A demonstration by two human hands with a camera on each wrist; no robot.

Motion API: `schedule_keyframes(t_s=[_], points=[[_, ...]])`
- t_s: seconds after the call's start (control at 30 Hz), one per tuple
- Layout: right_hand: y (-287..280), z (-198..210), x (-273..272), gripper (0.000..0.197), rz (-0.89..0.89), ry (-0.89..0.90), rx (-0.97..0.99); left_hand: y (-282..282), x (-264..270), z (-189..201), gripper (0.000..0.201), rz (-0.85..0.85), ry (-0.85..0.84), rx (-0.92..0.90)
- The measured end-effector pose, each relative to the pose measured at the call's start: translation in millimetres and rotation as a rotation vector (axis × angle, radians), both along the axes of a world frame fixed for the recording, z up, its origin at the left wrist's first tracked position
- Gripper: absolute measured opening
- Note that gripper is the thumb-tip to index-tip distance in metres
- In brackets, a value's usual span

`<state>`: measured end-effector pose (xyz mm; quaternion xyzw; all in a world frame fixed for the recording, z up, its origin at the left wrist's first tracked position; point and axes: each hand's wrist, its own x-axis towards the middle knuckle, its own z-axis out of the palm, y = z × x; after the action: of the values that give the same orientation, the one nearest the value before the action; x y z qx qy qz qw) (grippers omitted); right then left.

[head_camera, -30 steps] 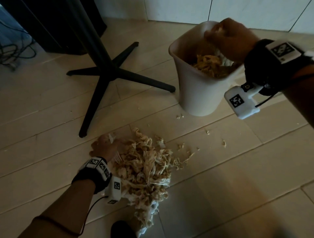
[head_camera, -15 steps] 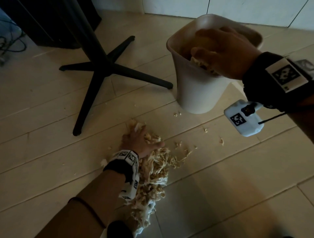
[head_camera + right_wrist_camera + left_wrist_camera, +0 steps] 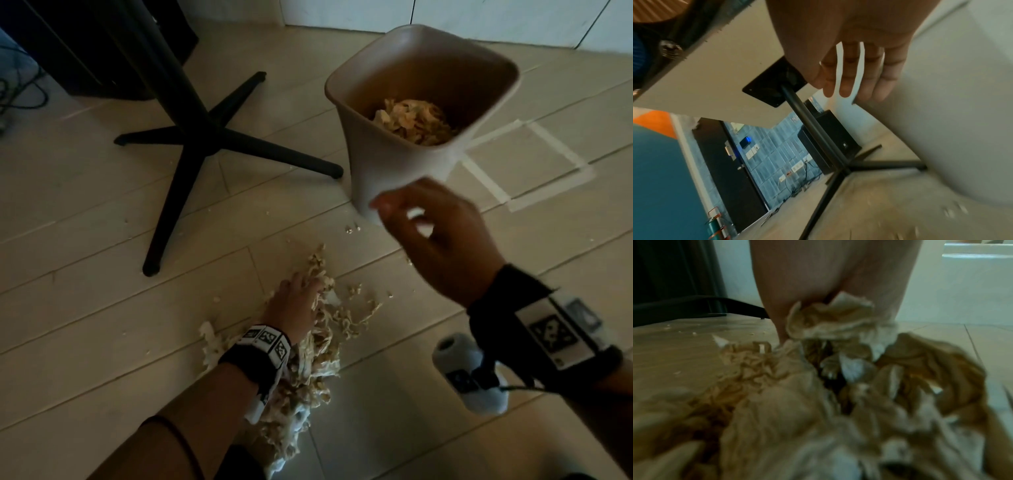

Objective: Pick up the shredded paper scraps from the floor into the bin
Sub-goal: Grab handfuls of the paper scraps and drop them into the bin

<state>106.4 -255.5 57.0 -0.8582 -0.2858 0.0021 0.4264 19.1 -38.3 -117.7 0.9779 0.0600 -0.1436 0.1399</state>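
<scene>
While a layer of shredded paper already lies in the bottom of the bin [image 3: 370,164], most of the job looks unfinished: the large pile of paper scraps [image 3: 318,349] sits on the floor [image 3: 102,308] in front of the person, well short of the bin, and small crumbs [image 3: 352,229] are scattered between the pile and the bin's base. I judge the task less than half done, since the heap on the floor looks bigger than what the bin holds.

Only 1 container is in view. It is a pale, open-topped bin with rounded corners, standing upright on the floor beside a foot of the black table base [image 3: 205,137]. Its load of tan and white shreds covers the bottom and reaches nowhere near the rim, so there is plenty of room.

At the near end of the pile, the left hand [image 3: 294,308] is pressed down into the scraps; its wrist view shows shreds bunched against the palm, but the fingers are buried and I cannot tell how firmly they grasp. Nearer the bin, the right hand [image 3: 442,240] hovers in the air in front of its wall, empty, its fingers [image 3: 846,78] loosely extended and slightly apart.
</scene>
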Motion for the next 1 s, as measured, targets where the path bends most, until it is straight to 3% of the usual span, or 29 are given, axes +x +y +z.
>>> schedule_keyframes(t_s=[0.13,0.27,0.43,0.63,0.7,0.83,0.9,1.0], points=[[-3,-50,-14,0.023,-0.031,0.254,-0.004,1,5,12,0.047,0.068,-0.003,-0.211],[-1,-89,-16,0.025,-0.076,0.593,0.099,-10,10,38,0.040,0.156,-0.186,-0.421],[16,-89,-10,0.059,-0.059,0.798,0.207,-31,8,73,0.038,0.183,-0.276,-0.653],[26,-76,0,0.077,-0.071,1.066,0.483,-44,12,103,0.025,0.253,-0.376,-0.824],[18,-77,0,0.071,-0.092,1.088,0.531,-45,18,119,0.022,0.255,-0.442,-0.840],[8,-94,-10,0.035,-0.076,1.045,0.382,-47,40,160,0.025,0.213,-0.551,-0.863],[3,-113,-16,0.023,-0.028,0.970,0.217,-49,58,184,0.026,0.185,-0.600,-0.869],[-4,-143,-28,0.043,0.068,0.777,-0.168,-53,98,220,0.026,0.125,-0.742,-0.836]])
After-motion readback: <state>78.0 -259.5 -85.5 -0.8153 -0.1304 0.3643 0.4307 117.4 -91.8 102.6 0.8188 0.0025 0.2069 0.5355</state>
